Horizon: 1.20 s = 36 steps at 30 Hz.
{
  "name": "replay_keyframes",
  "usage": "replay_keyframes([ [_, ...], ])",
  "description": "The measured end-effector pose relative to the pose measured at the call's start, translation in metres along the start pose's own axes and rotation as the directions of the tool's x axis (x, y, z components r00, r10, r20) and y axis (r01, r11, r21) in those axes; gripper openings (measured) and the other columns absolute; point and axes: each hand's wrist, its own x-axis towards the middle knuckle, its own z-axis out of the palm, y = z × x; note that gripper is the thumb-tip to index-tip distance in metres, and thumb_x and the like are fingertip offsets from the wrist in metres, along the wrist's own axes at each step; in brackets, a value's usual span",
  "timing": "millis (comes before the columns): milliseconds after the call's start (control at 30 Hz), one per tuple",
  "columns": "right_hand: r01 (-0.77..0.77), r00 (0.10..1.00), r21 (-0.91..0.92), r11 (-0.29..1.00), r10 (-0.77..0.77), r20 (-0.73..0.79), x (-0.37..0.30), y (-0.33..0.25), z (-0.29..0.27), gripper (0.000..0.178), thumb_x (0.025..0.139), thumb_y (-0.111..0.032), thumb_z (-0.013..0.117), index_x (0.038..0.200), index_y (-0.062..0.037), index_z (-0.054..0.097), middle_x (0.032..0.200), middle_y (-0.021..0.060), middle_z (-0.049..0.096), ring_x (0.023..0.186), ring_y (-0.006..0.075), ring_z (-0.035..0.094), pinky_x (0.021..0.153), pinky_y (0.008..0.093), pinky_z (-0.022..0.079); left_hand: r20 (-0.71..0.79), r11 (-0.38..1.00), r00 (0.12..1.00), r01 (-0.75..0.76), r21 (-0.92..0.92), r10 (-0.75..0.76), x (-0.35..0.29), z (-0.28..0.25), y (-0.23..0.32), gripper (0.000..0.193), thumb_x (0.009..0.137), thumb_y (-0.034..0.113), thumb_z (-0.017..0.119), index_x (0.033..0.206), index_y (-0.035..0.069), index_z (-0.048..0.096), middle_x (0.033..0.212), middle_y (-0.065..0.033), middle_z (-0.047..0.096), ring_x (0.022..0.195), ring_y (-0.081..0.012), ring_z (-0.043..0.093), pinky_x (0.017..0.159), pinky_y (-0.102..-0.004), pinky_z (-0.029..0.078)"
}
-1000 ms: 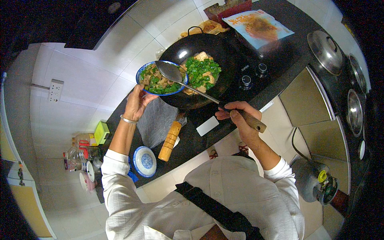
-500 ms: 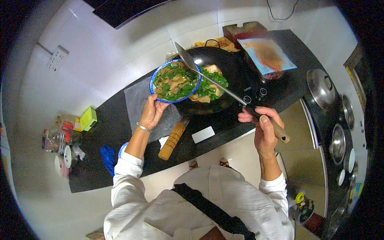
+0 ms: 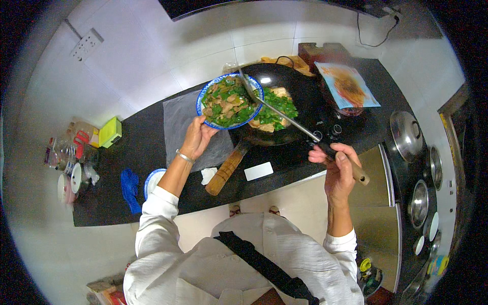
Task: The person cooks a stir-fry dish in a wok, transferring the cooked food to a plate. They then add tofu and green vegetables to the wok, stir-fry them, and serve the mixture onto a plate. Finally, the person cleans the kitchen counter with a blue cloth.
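Note:
My left hand (image 3: 197, 138) grips the near-left rim of a blue-and-white bowl (image 3: 199, 104), fingers partly hidden beneath it. Green leaves and brownish pieces (image 3: 227, 101) fill the bowl, which hovers over the left side of a black wok (image 3: 307, 94). In the wok lie chopped greens with pale chunks (image 3: 279, 109), partly covered by the bowl. Wrapped round the dark-and-wooden handle of a long metal wok spatula (image 3: 287, 118) is my right hand (image 3: 339, 170). The spatula's blade crosses the bowl's far-right rim, its edge against the food.
The wok's wooden handle (image 3: 227, 172) points toward me. Nearby are a white card-like rectangle (image 3: 258, 171), a blue cloth (image 3: 130, 189) and a second bowl (image 3: 151, 179). A stained light-blue packet (image 3: 348, 84) lies at right, a metal lid (image 3: 406, 133) farther right. Jars and a green box (image 3: 110, 132) stand left.
The spatula's blade has turned edge-on and come down farther into the bowl. The whole view has shifted a little. Both hands keep their grips.

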Motion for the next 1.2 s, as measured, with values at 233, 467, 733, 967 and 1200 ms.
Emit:
replay_keyframes([
  [233, 0.016, 0.993, -0.094, 0.995, -0.027, -0.118, -0.006, 0.007, -0.016, 0.036, 0.087, -0.026, 0.043, 0.106, 0.0045, 0.046, 0.085, 0.0303, 0.058, 0.069, 0.0371, 0.062, 0.067, 0.0414, 0.054, 0.195, 0.537, 0.981, -0.16, 0.828, -0.009, -0.018, 0.013, 0.022, 0.035, 0.089, 0.02, 0.045, 0.111, -0.007, 0.046, 0.112, -0.0181, 0.054, 0.103, -0.0247, 0.055, 0.092, -0.0383, 0.044],
  [467, 0.042, 0.997, -0.147, 0.988, -0.05, -0.05, 0.007, 0.009, -0.027, 0.034, 0.087, -0.024, 0.043, 0.106, 0.0038, 0.046, 0.088, 0.0302, 0.058, 0.077, 0.0376, 0.062, 0.073, 0.0422, 0.053, 0.12, 0.934, 0.98, -0.186, 0.304, 0.156, -0.008, -0.012, -0.012, 0.031, 0.091, 0.021, 0.042, 0.104, -0.006, 0.049, 0.101, -0.0154, 0.058, 0.092, -0.0232, 0.06, 0.081, -0.0358, 0.051],
  [733, 0.02, 1.0, -0.104, 0.994, -0.021, -0.016, 0.006, 0.013, -0.012, 0.031, 0.086, -0.023, 0.043, 0.102, 0.0038, 0.048, 0.083, 0.029, 0.059, 0.071, 0.0364, 0.063, 0.066, 0.043, 0.054, -0.004, 1.0, 1.0, -0.027, -0.011, 0.027, -0.015, -0.011, -0.012, 0.028, 0.089, 0.018, 0.043, 0.103, -0.006, 0.046, 0.107, -0.0151, 0.055, 0.095, -0.0212, 0.058, 0.083, -0.037, 0.049],
  [967, -0.026, 0.999, -0.036, 0.999, 0.025, -0.044, 0.005, 0.004, -0.014, 0.03, 0.086, -0.021, 0.044, 0.103, 0.0042, 0.047, 0.082, 0.0295, 0.059, 0.072, 0.0369, 0.063, 0.071, 0.0459, 0.052, -0.042, 0.998, 0.999, -0.03, 0.047, 0.032, -0.019, -0.006, -0.005, 0.029, 0.088, 0.018, 0.046, 0.105, -0.005, 0.046, 0.108, -0.0144, 0.056, 0.097, -0.0218, 0.057, 0.085, -0.0371, 0.047],
  [1200, -0.047, 0.999, 0.097, 0.994, 0.047, 0.011, 0.011, 0.011, -0.015, 0.023, 0.088, -0.016, 0.047, 0.099, 0.0037, 0.052, 0.08, 0.0239, 0.061, 0.073, 0.0343, 0.064, 0.069, 0.0433, 0.053, -0.093, 0.984, 0.995, 0.052, 0.171, -0.036, -0.012, -0.026, -0.009, 0.038, 0.085, 0.022, 0.051, 0.114, -0.002, 0.046, 0.116, -0.0124, 0.051, 0.104, -0.0222, 0.051, 0.092, -0.0365, 0.04],
])
